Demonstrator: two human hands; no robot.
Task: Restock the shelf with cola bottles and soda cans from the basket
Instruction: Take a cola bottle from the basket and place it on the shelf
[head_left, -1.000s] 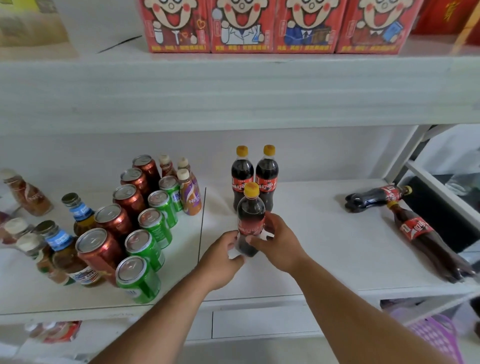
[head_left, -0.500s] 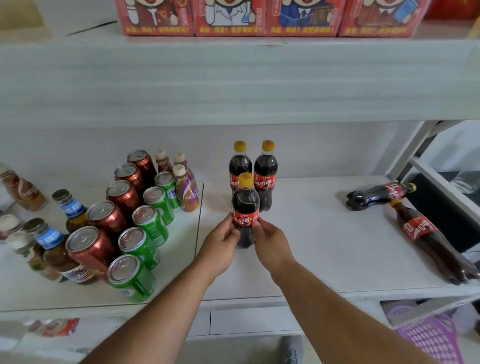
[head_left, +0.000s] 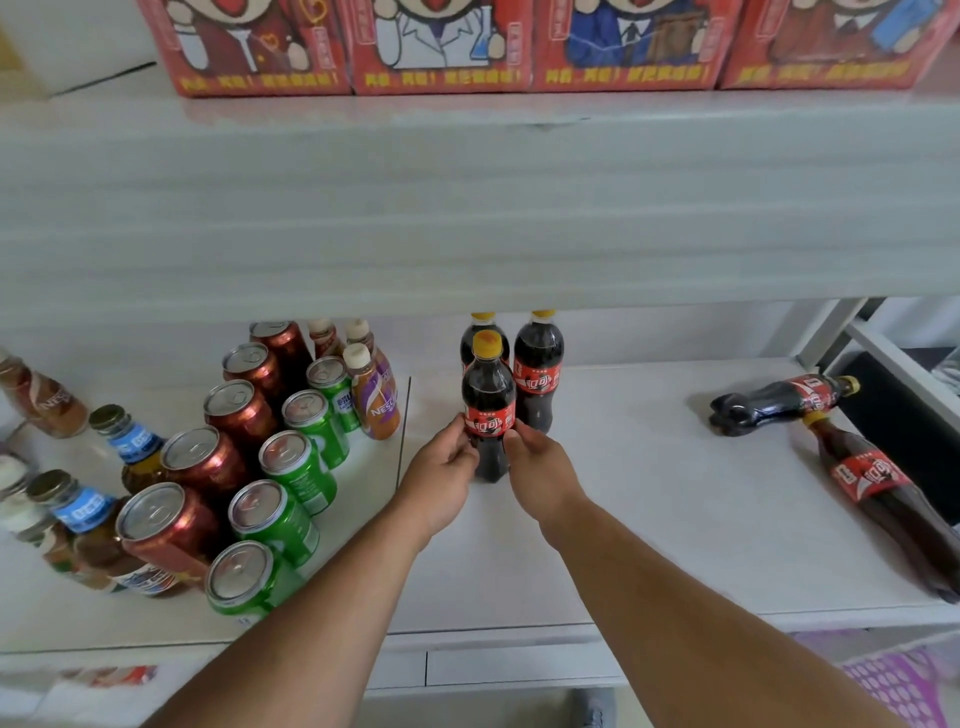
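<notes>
White shelf board (head_left: 649, 519) fills the middle of the frame, with a thick upper shelf above it carrying red cartoon cartons (head_left: 519, 47). At centre, the left hand (head_left: 441, 467) and right hand (head_left: 540, 467) both grasp a small cola bottle (head_left: 488, 400) by its red label, fingers pinched on either side. The bottle stands upright on the shelf, just in front of two more upright cola bottles (head_left: 539, 379). Half a second ago it sat slightly nearer the front edge; a second ago it was tilted and being lowered, so it has now been set down and nudged back into line. This bottle looks placed, with only the letting go left. At right of the frame, two cola bottles (head_left: 779, 405) lie on their sides, touching, probably next to be stood up. At left, rows of red cans (head_left: 208, 462) and green cans (head_left: 296, 467) stand beside coffee bottles (head_left: 376, 395). A purple basket (head_left: 893, 686) shows at lower right.
</notes>
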